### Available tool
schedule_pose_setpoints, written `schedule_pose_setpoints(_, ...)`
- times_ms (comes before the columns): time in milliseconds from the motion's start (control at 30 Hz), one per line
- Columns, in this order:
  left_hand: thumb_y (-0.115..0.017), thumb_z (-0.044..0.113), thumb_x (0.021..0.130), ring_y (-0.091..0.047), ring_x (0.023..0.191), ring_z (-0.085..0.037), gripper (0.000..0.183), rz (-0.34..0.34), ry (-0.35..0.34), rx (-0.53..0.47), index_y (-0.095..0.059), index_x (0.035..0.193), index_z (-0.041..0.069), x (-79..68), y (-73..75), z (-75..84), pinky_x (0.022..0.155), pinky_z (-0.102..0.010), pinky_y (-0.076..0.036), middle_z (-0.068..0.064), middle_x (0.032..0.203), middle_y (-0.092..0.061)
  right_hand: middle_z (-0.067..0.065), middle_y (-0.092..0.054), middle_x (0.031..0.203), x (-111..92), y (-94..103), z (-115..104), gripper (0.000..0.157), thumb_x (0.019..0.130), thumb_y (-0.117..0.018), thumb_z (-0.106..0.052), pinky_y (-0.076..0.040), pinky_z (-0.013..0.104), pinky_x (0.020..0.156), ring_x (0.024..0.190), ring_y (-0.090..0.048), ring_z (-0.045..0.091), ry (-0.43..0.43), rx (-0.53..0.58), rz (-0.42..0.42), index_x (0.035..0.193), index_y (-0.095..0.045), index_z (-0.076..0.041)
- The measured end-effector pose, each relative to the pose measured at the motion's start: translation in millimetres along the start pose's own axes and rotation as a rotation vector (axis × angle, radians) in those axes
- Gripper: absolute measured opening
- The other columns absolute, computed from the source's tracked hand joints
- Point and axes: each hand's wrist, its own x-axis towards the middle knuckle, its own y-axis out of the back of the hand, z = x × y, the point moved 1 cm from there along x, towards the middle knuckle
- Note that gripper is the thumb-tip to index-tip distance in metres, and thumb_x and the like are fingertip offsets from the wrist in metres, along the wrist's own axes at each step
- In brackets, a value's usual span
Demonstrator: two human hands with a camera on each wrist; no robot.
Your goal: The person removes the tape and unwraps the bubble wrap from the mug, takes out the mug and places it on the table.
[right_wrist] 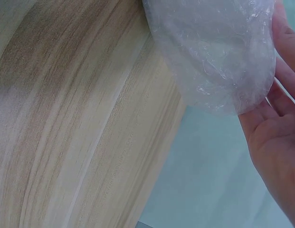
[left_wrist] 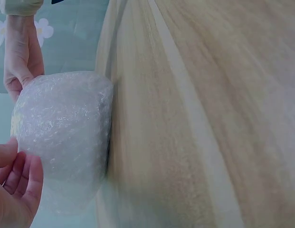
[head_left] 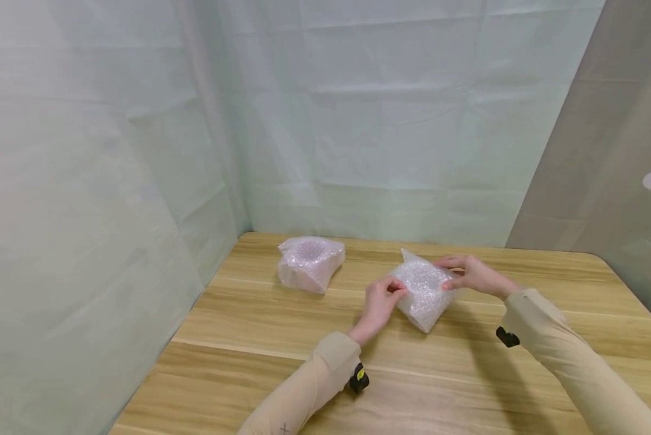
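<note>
A bubble-wrapped bundle [head_left: 424,291] sits on the table between both hands, with a pointed flap of wrap sticking up at its back left. My left hand [head_left: 381,302] pinches the wrap at the bundle's left side between thumb and fingertips; the left wrist view shows the same hand [left_wrist: 16,185] at the wrap's edge. From the other side my right hand [head_left: 479,275] grips the bundle, thumb on the near face and fingers around the back. In the right wrist view its fingers [right_wrist: 280,102] curl along the clear wrap [right_wrist: 214,52]. What lies inside the wrap is hidden.
A second bubble-wrapped bundle [head_left: 309,264] stands to the left, near the back of the wooden table [head_left: 238,338]. Pale cloth curtains [head_left: 391,121] hang directly behind the table and along its left side.
</note>
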Motion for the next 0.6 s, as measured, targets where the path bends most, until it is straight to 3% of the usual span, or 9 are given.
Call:
schedule_pose_setpoints(167, -0.068, 0.002, 0.078, -0.052, 0.071, -0.008, 0.012, -0.01, -0.069, 0.111, -0.057, 0.074, 0.004, 1.3, -2.4, 3.5, 0.062, -0.017, -0.043, 0.001, 0.072, -0.054, 0.029, -0.043, 0.126, 0.0, -0.3, -0.9, 0.054, 0.078, -0.071, -0.016, -0.04, 0.05, 0.086, 0.115, -0.039, 0.042, 0.009, -0.022, 0.012, 0.122, -0.051, 0.007)
schedule_pose_setpoints(467, -0.062, -0.006, 0.079, -0.046, 0.065, -0.006, 0.015, -0.096, 0.009, 0.134, -0.053, 0.075, 0.005, 5.4, -3.3, 5.1, 0.057, -0.017, -0.041, 0.003, 0.07, -0.049, 0.028, -0.044, 0.125, 0.4, -0.7, -1.3, 0.053, 0.078, -0.071, -0.018, -0.04, 0.051, 0.085, 0.114, -0.039, 0.041, -0.005, -0.061, 0.023, 0.122, -0.052, 0.005)
schedule_pose_setpoints(600, -0.062, -0.007, 0.078, -0.046, 0.066, -0.006, 0.014, -0.093, 0.013, 0.083, -0.055, 0.075, 0.004, 5.7, -2.2, 2.3, 0.057, -0.017, -0.042, 0.003, 0.07, -0.05, 0.027, -0.044, 0.125, 0.9, -1.7, -0.8, 0.054, 0.078, -0.071, -0.019, -0.04, 0.05, 0.085, 0.114, -0.039, 0.041, -0.009, -0.061, 0.019, 0.123, -0.052, 0.005)
